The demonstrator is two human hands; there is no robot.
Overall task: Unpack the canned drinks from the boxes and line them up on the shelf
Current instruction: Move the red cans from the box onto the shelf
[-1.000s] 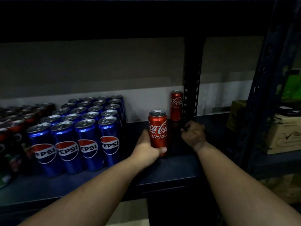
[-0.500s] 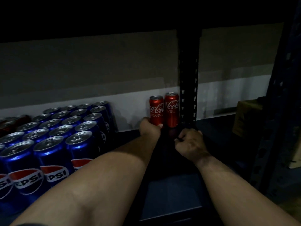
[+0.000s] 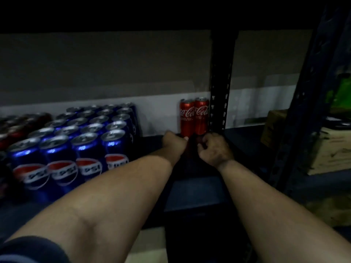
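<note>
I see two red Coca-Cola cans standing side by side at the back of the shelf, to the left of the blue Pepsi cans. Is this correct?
Not quite. The two Coca-Cola cans stand side by side at the back of the shelf, but to the right of the Pepsi cans, next to the dark upright post. The head view shows it.

Two Coca-Cola cans (image 3: 194,117) stood touching side by side at the back of the shelf (image 3: 191,192), toward 12 o'clock, against the upright post (image 3: 220,103) on their right. Pepsi can block (image 3: 79,141) sat at 9 to 10 o'clock, well apart. Left hand (image 3: 174,142) lay at the left can's base, right hand (image 3: 214,149) just before the right can. Cardboard boxes (image 3: 330,149) sat at 3 o'clock beyond the frame.
</note>
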